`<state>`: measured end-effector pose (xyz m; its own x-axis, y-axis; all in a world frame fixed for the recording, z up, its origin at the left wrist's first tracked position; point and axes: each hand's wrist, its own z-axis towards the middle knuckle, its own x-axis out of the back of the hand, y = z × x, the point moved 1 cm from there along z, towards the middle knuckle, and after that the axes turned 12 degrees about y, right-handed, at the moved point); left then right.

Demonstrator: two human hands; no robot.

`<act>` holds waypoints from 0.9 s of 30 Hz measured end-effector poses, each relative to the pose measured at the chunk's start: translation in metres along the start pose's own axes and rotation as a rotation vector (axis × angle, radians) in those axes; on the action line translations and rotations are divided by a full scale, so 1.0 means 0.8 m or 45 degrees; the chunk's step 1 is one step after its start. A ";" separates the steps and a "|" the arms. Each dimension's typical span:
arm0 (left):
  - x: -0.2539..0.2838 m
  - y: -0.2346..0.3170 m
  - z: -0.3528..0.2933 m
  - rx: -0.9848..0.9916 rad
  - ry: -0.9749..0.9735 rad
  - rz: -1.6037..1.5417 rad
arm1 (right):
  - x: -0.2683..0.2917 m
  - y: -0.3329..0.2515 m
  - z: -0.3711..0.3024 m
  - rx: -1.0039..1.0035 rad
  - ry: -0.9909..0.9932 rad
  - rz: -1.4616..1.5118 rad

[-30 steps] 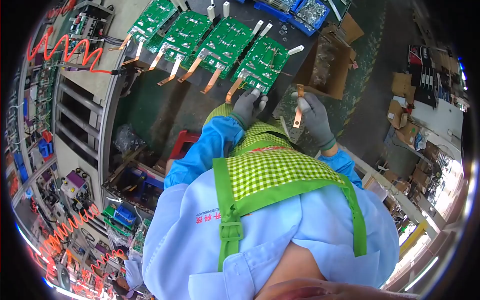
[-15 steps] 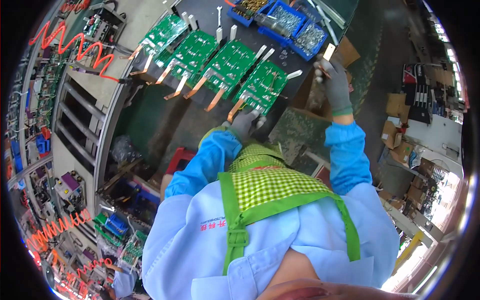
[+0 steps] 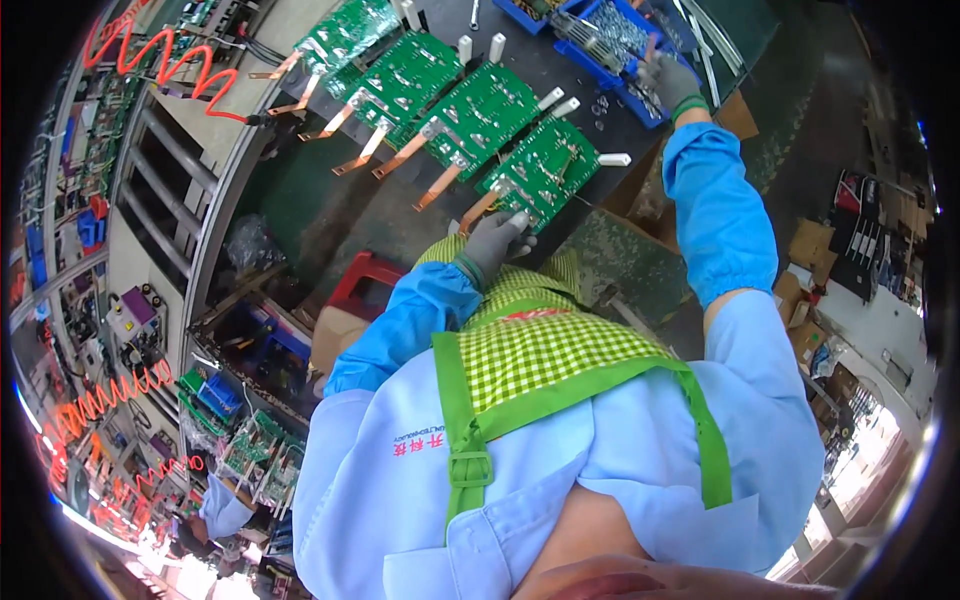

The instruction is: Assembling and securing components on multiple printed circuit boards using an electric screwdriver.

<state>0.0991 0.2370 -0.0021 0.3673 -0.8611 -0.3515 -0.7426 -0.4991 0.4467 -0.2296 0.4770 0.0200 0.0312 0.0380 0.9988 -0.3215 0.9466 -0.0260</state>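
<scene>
A person in a pale blue work shirt and a green checked apron (image 3: 545,350) filled the lower half of the view, seen from above, with both arms in bright blue sleeve covers and grey gloves. The left hand (image 3: 492,243), just above the centre, rested with its fingers curled loosely on the near edge of the nearest green circuit board (image 3: 540,172), beside the copper strip (image 3: 478,211) that stuck out from that board toward seven o'clock. It was touching the board rather than clearly gripping it. Three more green circuit boards (image 3: 415,95) lay in a row running toward eleven o'clock on the dark workbench (image 3: 350,215), each with its own copper strip and white cylindrical parts along its far edge. The right arm stretched toward one o'clock, and the right hand (image 3: 668,82) reached into a blue parts bin (image 3: 622,35) full of small metal pieces. Its fingers were bent down into the bin, and whether they had hold of anything could not be told. At nine o'clock, orange coiled hoses (image 3: 165,60) hung beside grey shelving.
</scene>
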 end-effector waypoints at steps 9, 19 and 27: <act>0.004 0.004 -0.002 0.010 -0.014 0.054 | 0.149 -0.141 -0.173 0.246 0.102 1.007; 0.004 0.003 0.002 0.146 -0.073 -0.124 | 0.085 -0.196 -0.289 0.004 0.244 0.543; 0.004 0.004 0.004 0.185 -0.113 -0.109 | 0.094 -0.223 -0.376 -0.832 -0.198 1.909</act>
<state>0.0963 0.2331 -0.0048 0.3869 -0.8010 -0.4569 -0.7862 -0.5454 0.2904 0.1146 0.4077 0.0872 -0.0237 0.9979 0.0607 0.4563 0.0648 -0.8875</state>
